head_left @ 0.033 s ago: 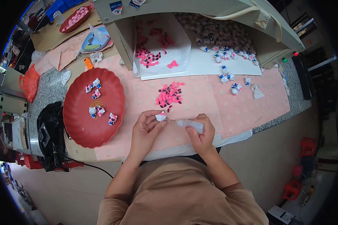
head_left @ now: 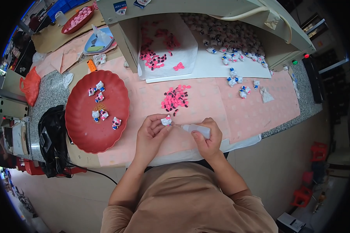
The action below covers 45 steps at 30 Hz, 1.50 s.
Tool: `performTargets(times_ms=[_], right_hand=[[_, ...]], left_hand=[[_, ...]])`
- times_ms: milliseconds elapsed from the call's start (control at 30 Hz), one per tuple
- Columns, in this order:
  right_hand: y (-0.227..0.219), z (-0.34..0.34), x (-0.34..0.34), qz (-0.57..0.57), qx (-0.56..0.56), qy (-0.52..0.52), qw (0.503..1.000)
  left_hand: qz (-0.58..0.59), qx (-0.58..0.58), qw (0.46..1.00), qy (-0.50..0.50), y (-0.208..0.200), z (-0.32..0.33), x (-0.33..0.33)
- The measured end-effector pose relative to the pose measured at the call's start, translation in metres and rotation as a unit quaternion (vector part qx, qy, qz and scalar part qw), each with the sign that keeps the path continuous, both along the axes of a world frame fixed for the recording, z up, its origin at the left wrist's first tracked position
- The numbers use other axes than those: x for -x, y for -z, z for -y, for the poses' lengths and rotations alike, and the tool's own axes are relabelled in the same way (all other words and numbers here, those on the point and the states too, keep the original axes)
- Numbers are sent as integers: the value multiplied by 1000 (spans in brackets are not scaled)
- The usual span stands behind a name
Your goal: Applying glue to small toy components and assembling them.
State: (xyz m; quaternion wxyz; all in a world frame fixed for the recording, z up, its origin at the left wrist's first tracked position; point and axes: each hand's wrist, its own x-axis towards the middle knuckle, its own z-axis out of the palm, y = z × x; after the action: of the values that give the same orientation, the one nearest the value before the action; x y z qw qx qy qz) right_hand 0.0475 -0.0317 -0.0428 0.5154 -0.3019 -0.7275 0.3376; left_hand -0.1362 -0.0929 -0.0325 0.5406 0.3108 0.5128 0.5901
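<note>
Between its thumb and fingertips my left hand pinches a small white cat-like figurine with a touch of pink. My right hand is wrapped round a translucent squeeze bottle, tilted so that its thin nozzle points left at the figurine. Whether the tip touches it is too small to tell. Just beyond my hands lies a loose pile of small pink and black oval pieces. On my left, a red scalloped tray holds several figurines with pink, white and blue parts.
Under a pale shelf unit, a white sheet bears more ovals and many white-and-blue figurines. A few figurines stand on the pink cloth. A blue tray and a black bag lie leftward.
</note>
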Motion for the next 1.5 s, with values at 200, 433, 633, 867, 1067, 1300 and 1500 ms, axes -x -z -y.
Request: performTargets(times_ms=[200,433,633,867,1067,1300,1500], right_hand=[[0,-1,1,-5,85,22,996],[-31,-28,26,215,228,24,949],[-22,-30,48,317,15,24,948],[-39,-18,35,194,256,-76,944],[-38,-7,30,5,477,-205,855],[-36,-3,30,-2,479,-180,859],[-31,0,28,0,459,-162,873]], left_hand=[[20,6,1000,8,0,3,7],[59,8,997,-44,-2,21,23],[74,-5,995,-60,-1,24,24],[58,-14,998,-36,1,23,21],[-21,-39,999,16,3,21,13],[-131,-35,990,27,-1,22,9],[-125,-45,991,12,-6,23,4]])
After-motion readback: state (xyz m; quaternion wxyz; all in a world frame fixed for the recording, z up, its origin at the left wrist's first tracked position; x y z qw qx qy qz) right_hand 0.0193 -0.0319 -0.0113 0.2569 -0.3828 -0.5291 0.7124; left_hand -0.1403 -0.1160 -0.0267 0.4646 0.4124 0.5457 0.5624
